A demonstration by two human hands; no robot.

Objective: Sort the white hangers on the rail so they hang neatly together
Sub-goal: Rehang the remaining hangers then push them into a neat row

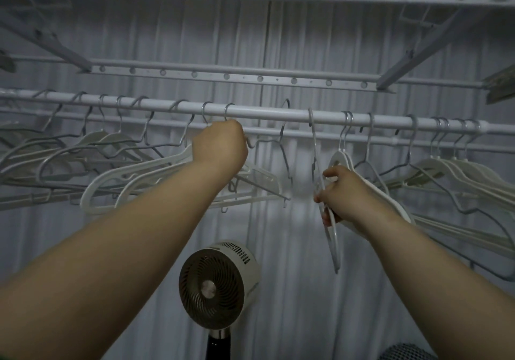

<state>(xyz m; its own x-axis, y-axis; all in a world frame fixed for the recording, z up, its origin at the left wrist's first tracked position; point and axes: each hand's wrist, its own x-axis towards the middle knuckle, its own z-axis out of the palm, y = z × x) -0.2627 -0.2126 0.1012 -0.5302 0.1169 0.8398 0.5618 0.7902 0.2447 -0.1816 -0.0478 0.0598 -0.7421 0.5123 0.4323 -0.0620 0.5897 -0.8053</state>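
White plastic hangers (451,170) (wire hooks (369,127)), round rail (264,114)

My left forearm (125,234) and right forearm (432,270) are bare all the way to the lower edge; my left hand (220,143) and right hand (342,192) are bare as well; a thin dark-green strip (5,357) shows in the bottom left corner by my left arm; possibly a sleeve, I cannot tell.
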